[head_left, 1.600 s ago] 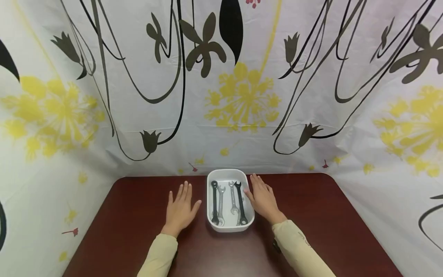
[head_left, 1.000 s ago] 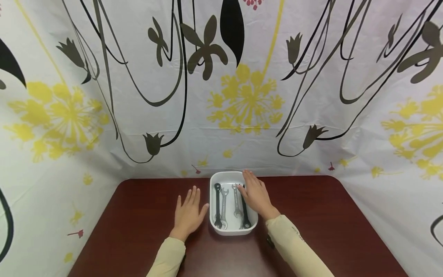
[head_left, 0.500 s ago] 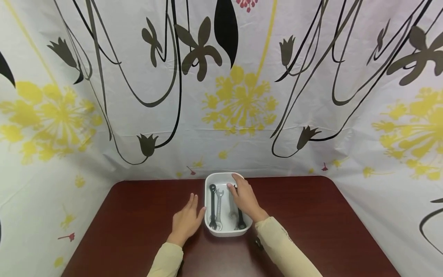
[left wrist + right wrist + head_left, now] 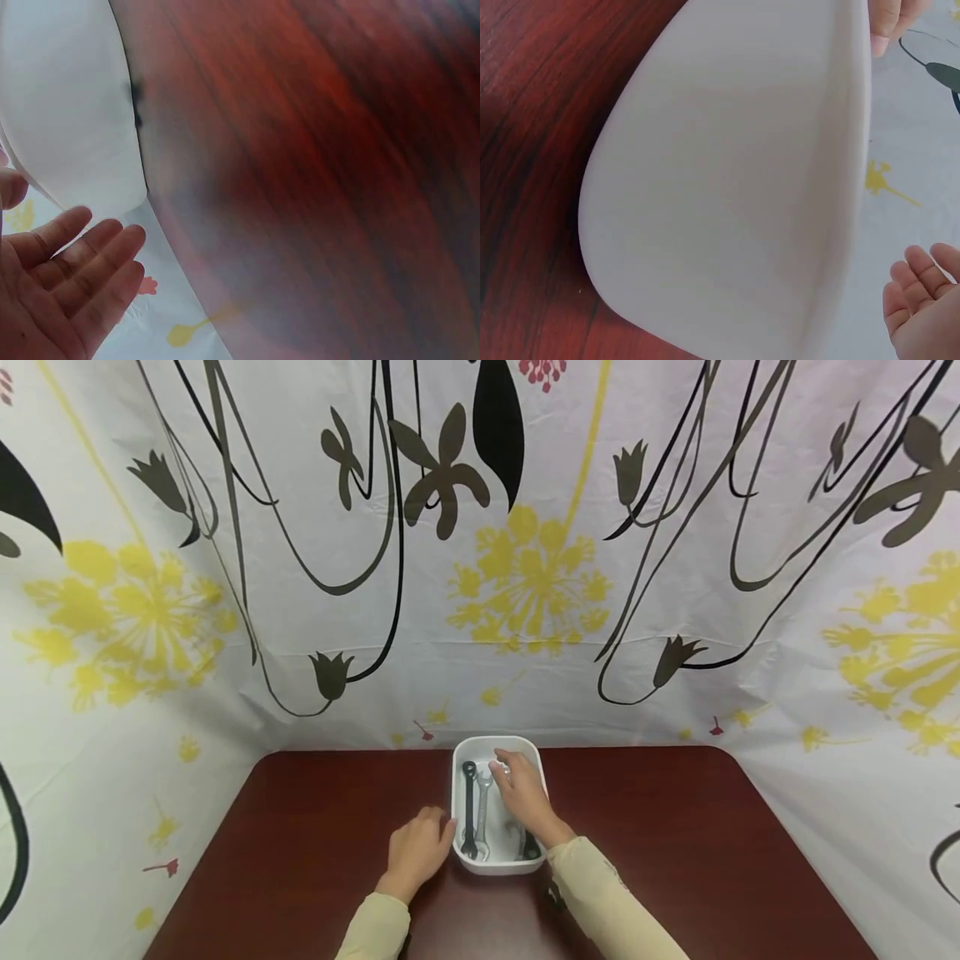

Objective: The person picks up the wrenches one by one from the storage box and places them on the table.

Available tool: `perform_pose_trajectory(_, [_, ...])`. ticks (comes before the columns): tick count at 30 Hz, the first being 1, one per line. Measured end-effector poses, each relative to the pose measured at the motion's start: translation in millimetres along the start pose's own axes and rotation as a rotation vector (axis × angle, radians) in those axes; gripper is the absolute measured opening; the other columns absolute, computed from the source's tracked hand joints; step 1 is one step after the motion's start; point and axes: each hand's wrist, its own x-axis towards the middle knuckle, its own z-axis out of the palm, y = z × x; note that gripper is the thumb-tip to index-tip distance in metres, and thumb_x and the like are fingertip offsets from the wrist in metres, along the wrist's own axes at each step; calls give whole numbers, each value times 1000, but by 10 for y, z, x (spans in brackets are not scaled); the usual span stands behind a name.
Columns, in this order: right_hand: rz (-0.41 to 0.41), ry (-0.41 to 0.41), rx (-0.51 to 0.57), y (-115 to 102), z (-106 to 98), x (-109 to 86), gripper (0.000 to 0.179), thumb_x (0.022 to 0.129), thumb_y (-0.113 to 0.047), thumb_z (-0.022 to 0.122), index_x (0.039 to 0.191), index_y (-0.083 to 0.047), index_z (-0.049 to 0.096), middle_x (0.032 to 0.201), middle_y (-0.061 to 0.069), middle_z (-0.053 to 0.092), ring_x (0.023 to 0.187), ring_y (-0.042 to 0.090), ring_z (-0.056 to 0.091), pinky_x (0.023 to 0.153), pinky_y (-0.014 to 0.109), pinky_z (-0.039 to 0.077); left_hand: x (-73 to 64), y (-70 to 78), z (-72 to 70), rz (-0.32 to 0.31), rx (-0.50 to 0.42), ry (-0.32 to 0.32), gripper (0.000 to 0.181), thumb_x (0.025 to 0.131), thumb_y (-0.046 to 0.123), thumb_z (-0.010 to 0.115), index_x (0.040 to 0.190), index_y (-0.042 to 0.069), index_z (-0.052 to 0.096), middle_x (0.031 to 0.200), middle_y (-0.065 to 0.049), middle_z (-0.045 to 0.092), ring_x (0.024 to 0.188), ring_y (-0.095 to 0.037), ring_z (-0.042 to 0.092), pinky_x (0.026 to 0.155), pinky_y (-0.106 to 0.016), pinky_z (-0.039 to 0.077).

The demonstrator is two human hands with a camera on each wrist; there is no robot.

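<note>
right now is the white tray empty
Not empty: in the head view, a black wrench and a silver wrench lie inside the white tray.

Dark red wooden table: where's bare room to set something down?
The table has bare patches between the left hand and the left edge, and between the right cream sleeve and the right edge. Crowded: the white rectangular tray, with black and silver wrenches inside and the right hand over it.

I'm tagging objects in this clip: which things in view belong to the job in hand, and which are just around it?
Likely part of the job:
white tray
black wrench and silver wrench, inside it
dark tool, mostly hidden
right hand, over the tray
left hand, at its side

Just surroundings:
red-brown table
patterned cloth behind
</note>
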Motion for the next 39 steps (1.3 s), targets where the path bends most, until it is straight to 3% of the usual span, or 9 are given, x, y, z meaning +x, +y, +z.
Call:
perform_pose_trajectory(4, [18,-19,51,2,54,-1,38,106,-19,51,132,9,56,117,23,61,108,40,61,91,51,49,-14,-6,-5,7,28,17,28,96,34,63,85,9,63,73,0,54,58,-17,53,50,-35,43])
perform_pose_trajectory(8, [79,-11,57,28,62,-35,37,106,-19,52,132,7,56,115,21,62,106,37,61,89,50,50,-11,39,2,30,12,-23,32,97,36,62,75,15,53,62,5,41,51,-10,40,46,-30,35])
perform_pose_trajectory(13, [125,-9,98,63,67,-79,36,105,-19,52,131,6,58,117,23,63,101,36,63,86,51,50,-4,103,10,10,-3,-66,32,97,37,63,78,12,56,59,5,40,49,-10,39,45,-30,34])
perform_pose_trajectory(20, [168,-39,151,66,137,-52,36,106,-24,51,129,2,61,121,20,65,102,36,65,87,50,51,-1,78,5,-21,-19,-68,32,97,35,63,77,12,55,57,4,40,48,-11,39,45,-31,33])
perform_pose_trajectory(27, [282,-67,162,130,156,-116,37,107,-30,49,125,0,62,118,18,66,105,34,63,89,50,49,-17,131,67,-41,-91,-123,30,98,34,62,79,11,56,57,5,41,48,-9,39,45,-30,33])
perform_pose_trajectory(39, [297,-82,153,207,292,-83,35,106,-27,52,119,3,64,109,18,67,98,32,64,85,49,50,-8,105,40,-49,-107,-127,31,98,33,62,78,12,52,59,4,39,50,-10,37,46,-31,32])
